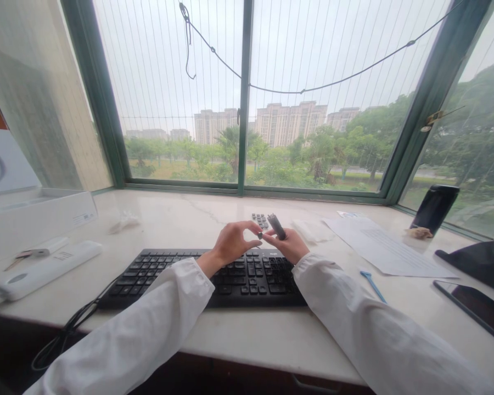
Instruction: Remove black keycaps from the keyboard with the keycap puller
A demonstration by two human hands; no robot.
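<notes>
My left hand (234, 241) is closed in a pinch, thumb and forefinger on a small dark keycap (259, 235). Against the keycap's other side rest the fingertips of my right hand (290, 245). That hand is also closed around a short black tool (276, 226), its top end jagged and looking like a small brush. Both hands are above the black keyboard (247, 300), and several keys at its right end look bare of their caps. Just beyond the hands, loose keycaps (260, 220) lie in rows on the white sill.
Right of the keyboard are a blue plastic tool (372, 286), a printed sheet (387, 249), a phone lying flat (477, 308) and a dark upright device (435, 208). At left, a white power strip (49, 270) and a white box (61, 211). White tissue (313, 230) lies behind my right hand.
</notes>
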